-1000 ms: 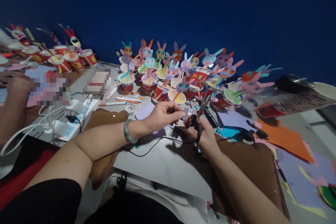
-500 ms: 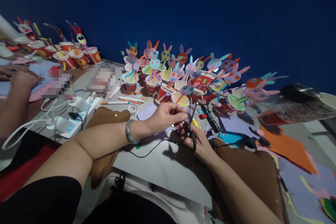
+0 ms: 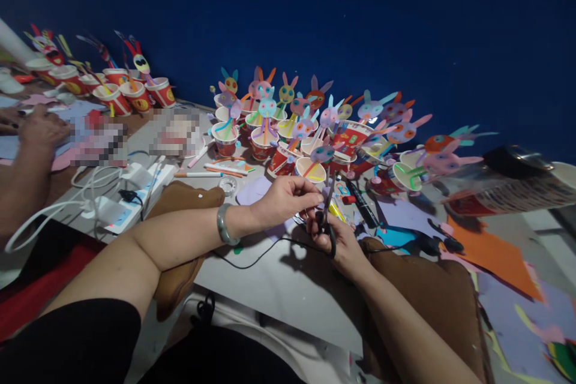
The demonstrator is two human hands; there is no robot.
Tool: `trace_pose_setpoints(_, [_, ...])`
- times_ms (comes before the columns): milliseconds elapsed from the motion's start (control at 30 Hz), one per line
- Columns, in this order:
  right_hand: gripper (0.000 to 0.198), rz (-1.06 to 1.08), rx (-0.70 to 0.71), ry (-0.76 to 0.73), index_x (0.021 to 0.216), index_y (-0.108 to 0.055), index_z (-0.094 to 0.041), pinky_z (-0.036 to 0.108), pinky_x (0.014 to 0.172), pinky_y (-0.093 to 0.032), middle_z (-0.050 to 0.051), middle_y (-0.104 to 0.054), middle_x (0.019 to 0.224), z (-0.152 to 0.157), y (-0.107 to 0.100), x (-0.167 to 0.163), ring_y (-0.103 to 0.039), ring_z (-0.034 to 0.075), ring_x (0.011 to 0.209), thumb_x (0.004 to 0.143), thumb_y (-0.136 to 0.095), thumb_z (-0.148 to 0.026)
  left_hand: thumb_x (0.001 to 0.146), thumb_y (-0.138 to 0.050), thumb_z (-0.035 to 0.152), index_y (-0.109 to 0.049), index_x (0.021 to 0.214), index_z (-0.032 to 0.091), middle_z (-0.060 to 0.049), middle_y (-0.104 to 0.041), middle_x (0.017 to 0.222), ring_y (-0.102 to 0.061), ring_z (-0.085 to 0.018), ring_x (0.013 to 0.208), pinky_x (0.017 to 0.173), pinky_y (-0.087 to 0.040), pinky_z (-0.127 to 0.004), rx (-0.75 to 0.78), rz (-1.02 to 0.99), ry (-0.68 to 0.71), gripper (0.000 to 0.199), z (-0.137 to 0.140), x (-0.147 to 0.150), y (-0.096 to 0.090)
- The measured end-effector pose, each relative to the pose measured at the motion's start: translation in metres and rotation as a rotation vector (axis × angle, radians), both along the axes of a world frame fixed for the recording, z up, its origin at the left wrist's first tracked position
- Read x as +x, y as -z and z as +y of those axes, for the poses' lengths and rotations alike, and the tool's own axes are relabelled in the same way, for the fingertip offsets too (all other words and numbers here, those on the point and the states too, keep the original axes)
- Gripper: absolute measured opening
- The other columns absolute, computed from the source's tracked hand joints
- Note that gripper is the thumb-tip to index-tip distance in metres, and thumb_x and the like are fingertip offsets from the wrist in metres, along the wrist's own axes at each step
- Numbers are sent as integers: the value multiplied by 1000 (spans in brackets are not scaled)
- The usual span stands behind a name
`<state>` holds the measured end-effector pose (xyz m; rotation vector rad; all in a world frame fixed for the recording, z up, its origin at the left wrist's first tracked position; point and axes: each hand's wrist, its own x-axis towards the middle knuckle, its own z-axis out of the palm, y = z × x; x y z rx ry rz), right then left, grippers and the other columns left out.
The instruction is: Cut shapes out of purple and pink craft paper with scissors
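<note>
My right hand (image 3: pixel 339 239) grips a pair of scissors (image 3: pixel 330 228) by its black handles, with the blades pointing up and away. Close beside the blades, my left hand (image 3: pixel 288 203) pinches a small piece of purple paper (image 3: pixel 324 193) between thumb and fingertips. A bracelet (image 3: pixel 225 225) circles my left wrist. Below both hands runs a thin black cord (image 3: pixel 265 254). A larger sheet of purple paper (image 3: pixel 252 191) lies on the table, partly hidden behind my left hand.
Paper cups (image 3: pixel 310 171) with colourful rabbit figures stand in front of me. Markers (image 3: pixel 363 204) and orange paper (image 3: pixel 495 255) lie to the right. At the left are a power strip (image 3: pixel 139 195) and another person's hand (image 3: pixel 42 129). A clear jar (image 3: pixel 499 183) stands far right.
My hands and the scissors keep nearly the same pose, and the view has shifted very slightly. The other person's hand at the left has moved a little, and a white pen now shows there.
</note>
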<state>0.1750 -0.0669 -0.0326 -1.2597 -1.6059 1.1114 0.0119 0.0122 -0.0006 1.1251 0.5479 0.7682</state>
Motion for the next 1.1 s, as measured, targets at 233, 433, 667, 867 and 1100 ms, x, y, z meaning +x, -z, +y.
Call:
trace_pose_setpoints(233, [62, -11, 1, 24, 69, -50, -20, 29, 60, -34, 0, -49, 69, 0, 2, 0, -42, 15, 65, 72, -58, -82, 73, -75, 32, -60, 75, 10, 1, -62, 56, -58, -7, 50, 53, -49, -20, -9, 5, -7, 26, 1, 0, -1])
trace_pose_setpoints(433, [58, 14, 38, 27, 69, -52, -20, 29, 59, -34, 0, -51, 67, -1, 3, -1, -43, 15, 63, 76, -58, -78, 74, -74, 29, -60, 75, 10, 1, -62, 56, -58, -6, 49, 53, -49, -19, -6, 0, -11, 24, 1, -1, -1])
trace_pose_setpoints(667, [57, 10, 55, 7, 68, -50, -20, 29, 59, -34, 0, -50, 67, 0, 4, 0, -44, 15, 64, 78, -56, -77, 75, -72, 25, -60, 75, 10, 1, -63, 56, -59, -6, 50, 52, -50, -18, 4, -17, -13, 19, 1, -2, -3])
trace_pose_setpoints(867, [61, -68, 68, 13, 68, -50, -21, 30, 61, -35, 1, -50, 68, 1, 2, 3, -44, 16, 66, 77, -52, -81, 75, -71, 24, -61, 74, 9, 0, -63, 56, -58, -6, 49, 52, -50, -18, 19, -11, -19, 18, 1, -3, -5])
trace_pose_setpoints(1100, [63, -133, 73, 14, 66, -48, -21, 30, 60, -34, 1, -49, 67, 0, -1, 4, -43, 16, 65, 77, -48, -83, 75, -73, 27, -61, 73, 10, 0, -63, 57, -59, -7, 50, 52, -49, -19, 38, -34, -1, 21, 2, -5, -3])
